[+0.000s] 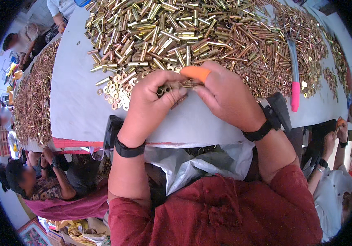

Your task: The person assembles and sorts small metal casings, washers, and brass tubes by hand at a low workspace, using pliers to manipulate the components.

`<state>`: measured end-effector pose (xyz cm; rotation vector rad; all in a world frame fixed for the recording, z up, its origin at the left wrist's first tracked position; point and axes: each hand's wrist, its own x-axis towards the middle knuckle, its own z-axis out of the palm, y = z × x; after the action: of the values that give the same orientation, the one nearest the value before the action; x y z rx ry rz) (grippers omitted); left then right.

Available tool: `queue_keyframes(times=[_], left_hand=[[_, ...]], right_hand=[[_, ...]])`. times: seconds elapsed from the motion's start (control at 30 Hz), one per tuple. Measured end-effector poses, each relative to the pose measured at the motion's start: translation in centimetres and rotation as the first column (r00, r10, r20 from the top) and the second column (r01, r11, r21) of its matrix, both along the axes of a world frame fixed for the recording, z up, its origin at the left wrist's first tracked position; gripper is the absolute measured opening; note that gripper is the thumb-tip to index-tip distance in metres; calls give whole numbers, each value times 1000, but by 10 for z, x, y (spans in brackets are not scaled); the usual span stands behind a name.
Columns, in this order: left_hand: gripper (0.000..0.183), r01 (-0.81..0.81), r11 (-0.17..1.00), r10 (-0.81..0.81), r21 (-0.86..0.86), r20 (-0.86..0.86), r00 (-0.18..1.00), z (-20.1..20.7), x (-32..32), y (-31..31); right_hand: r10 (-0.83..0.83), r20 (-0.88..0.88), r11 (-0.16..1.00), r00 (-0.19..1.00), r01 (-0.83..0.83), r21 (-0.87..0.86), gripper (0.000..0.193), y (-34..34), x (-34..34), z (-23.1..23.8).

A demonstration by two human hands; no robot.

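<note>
The left hand [147, 96] and right hand [228, 88] meet closely, fingertips near each other. The left fingers curl inward, thumb [171, 98] angled toward the right hand. The right index finger [196, 73], sheathed in orange, extends leftward above its thumb in a pinch. Both forearms, bare, converge from behind the hands, wrists set wider apart.

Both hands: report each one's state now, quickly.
Left hand: closed, holding small metal tubes.
Right hand: at a metal part; whether closed on it cannot be told.
</note>
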<state>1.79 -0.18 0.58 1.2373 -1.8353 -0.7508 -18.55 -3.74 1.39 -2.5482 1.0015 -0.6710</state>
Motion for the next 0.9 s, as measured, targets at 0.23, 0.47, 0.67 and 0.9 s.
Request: queue_keyframes(times=[0.23, 0.47, 0.67, 0.9], left_hand=[[19, 177, 858, 259, 483, -703, 662, -6, -6, 7], [18, 208, 847, 330, 489, -791, 516, 2, -6, 7], [17, 149, 868, 319, 473, -762, 564, -4, 4, 7], [11, 12, 863, 372, 506, -649, 664, -4, 8, 5]], right_hand=[[-260, 632, 810, 730, -192, 554, 44, 11, 21, -16], [-115, 373, 933, 920, -28, 358, 35, 6, 3, -2], [-160, -201, 987, 966, 161, -9, 11, 16, -4, -7], [-26, -183, 997, 983, 13, -70, 7, 21, 21, 0]])
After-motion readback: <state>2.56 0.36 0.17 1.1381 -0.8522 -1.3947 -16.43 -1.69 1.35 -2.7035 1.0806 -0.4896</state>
